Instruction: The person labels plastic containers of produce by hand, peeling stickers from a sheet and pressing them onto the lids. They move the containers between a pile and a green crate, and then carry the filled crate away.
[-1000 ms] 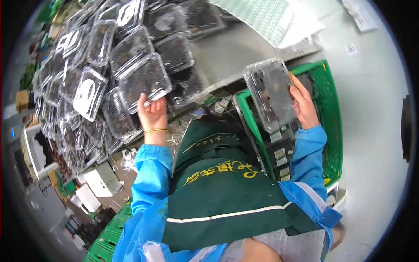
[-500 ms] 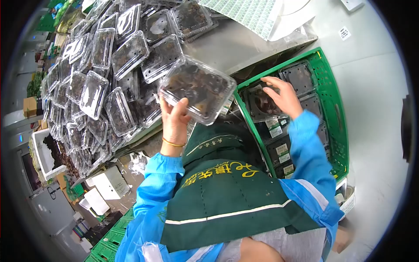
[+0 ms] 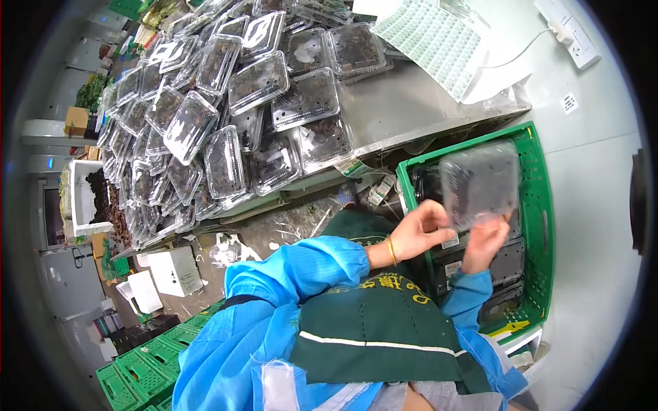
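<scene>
A clear plastic box (image 3: 482,183), blurred by motion, is tilted over the green crate (image 3: 543,226). My right hand (image 3: 485,240) grips its lower edge. At the box's lower left corner is my left hand (image 3: 423,231), its fingers curled; whether they hold the edge is not clear. Other lidded boxes with white-green labels (image 3: 452,268) lie inside the crate below my hands. A large heap of closed clear boxes with dark contents (image 3: 226,161) covers the metal table (image 3: 391,103) on the left.
Sheets of green-printed labels (image 3: 430,44) lie on the table's far end. A power strip (image 3: 572,34) is at the upper right. White foam boxes (image 3: 174,271) stand on the floor at the left, with green crates (image 3: 140,370) at the lower left.
The box has gone from over the table's edge to over the green crate. My left hand has moved right, and my right hand has come to the box. The view has shifted.
</scene>
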Demonstrator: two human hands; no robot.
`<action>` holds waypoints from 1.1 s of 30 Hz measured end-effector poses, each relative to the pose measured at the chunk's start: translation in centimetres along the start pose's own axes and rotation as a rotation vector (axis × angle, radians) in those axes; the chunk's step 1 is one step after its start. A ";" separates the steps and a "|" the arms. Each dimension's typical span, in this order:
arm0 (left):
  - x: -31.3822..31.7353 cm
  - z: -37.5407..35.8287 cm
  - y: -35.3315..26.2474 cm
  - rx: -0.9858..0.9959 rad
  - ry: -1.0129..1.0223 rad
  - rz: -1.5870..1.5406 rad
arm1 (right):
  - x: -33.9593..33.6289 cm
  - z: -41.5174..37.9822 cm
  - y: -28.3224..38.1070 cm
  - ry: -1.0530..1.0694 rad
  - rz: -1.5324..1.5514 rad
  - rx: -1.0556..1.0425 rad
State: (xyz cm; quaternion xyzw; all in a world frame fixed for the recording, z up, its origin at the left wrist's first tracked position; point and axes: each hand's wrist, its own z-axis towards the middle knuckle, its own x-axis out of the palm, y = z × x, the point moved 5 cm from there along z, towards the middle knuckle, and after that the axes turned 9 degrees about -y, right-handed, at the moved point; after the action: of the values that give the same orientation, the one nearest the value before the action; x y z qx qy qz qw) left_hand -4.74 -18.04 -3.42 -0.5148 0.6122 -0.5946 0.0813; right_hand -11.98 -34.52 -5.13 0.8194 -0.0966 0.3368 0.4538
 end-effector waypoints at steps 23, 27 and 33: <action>-47.8 10.0 -23.6 0.199 -1.168 -0.358 | -18.9 -4.4 1.2 -0.278 -0.655 0.500; -48.1 10.4 -24.7 0.192 -1.228 -0.279 | -14.4 0.2 3.2 0.512 -1.138 0.557; -40.4 7.5 -24.5 -0.140 -1.118 -0.043 | -3.2 4.5 -2.4 1.245 -1.537 0.244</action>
State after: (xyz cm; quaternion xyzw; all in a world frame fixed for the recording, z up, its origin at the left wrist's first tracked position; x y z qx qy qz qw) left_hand 32.16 12.33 -6.37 -0.7681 0.5033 -0.1911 0.3467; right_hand -11.19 -37.22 -10.44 0.3775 0.7508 0.3287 0.4311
